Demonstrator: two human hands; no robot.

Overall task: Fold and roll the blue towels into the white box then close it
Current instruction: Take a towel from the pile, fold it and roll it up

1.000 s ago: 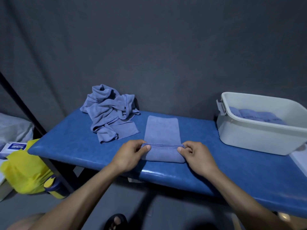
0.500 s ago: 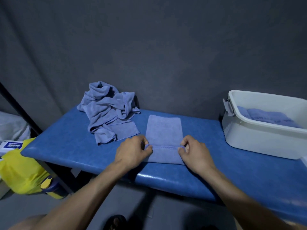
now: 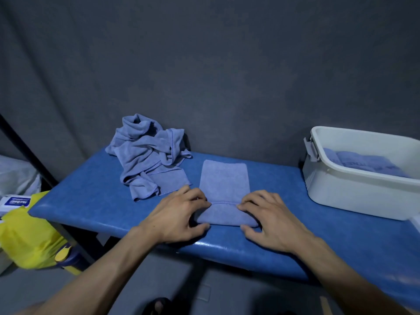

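A folded blue towel [image 3: 223,178] lies as a long strip on the blue padded bench [image 3: 91,196]. Its near end is rolled up into a short roll. My left hand [image 3: 175,218] grips the roll's left end and my right hand [image 3: 270,220] grips its right end, fingers curled over the cloth. A heap of crumpled blue towels [image 3: 147,155] sits at the back left of the bench. The white box [image 3: 354,192] stands open on the right, with several rolled blue towels [image 3: 363,163] inside. No lid can be made out with certainty.
A grey curtain wall runs close behind the bench. A yellow bag [image 3: 27,237] and a small blue-and-white carton [image 3: 16,202] sit off the bench's left end, beside a black slanted pole [image 3: 27,153]. A white flat edge [image 3: 416,223] shows at the far right.
Both hands moved from pinching the folded edge to pressing over a roll at the towel's near end. The roll has grown thicker. The camera view shifted slightly left.
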